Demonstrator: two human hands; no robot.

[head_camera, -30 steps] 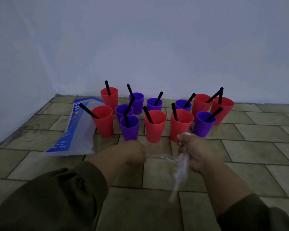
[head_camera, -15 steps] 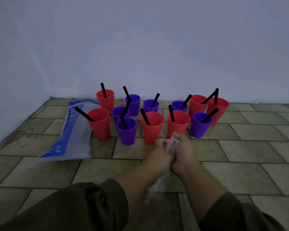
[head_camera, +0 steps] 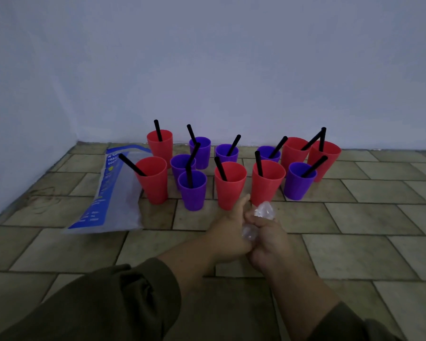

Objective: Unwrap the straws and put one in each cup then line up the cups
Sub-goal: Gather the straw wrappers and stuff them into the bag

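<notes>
Several red cups point(head_camera: 230, 184) and purple cups point(head_camera: 192, 189) stand clustered on the tiled floor near the wall, each with a black straw point(head_camera: 221, 172) leaning in it. In front of them my right hand point(head_camera: 268, 238) grips a crumpled wad of clear plastic wrappers point(head_camera: 263, 210), which sticks out above its fist. My left hand point(head_camera: 228, 232) presses against the right hand and also holds the wad, its thumb pointing toward the cups.
A blue and clear plastic bag point(head_camera: 113, 190) lies flat on the floor left of the cups. A pale wall point(head_camera: 219, 70) runs close behind the cups and meets a side wall at the left corner. Bare tiles point(head_camera: 354, 242) stretch to the right.
The wrapper strip that hung stretched between my hands has been bunched into a compact wad. My hands came together and rose slightly toward the cups.
</notes>
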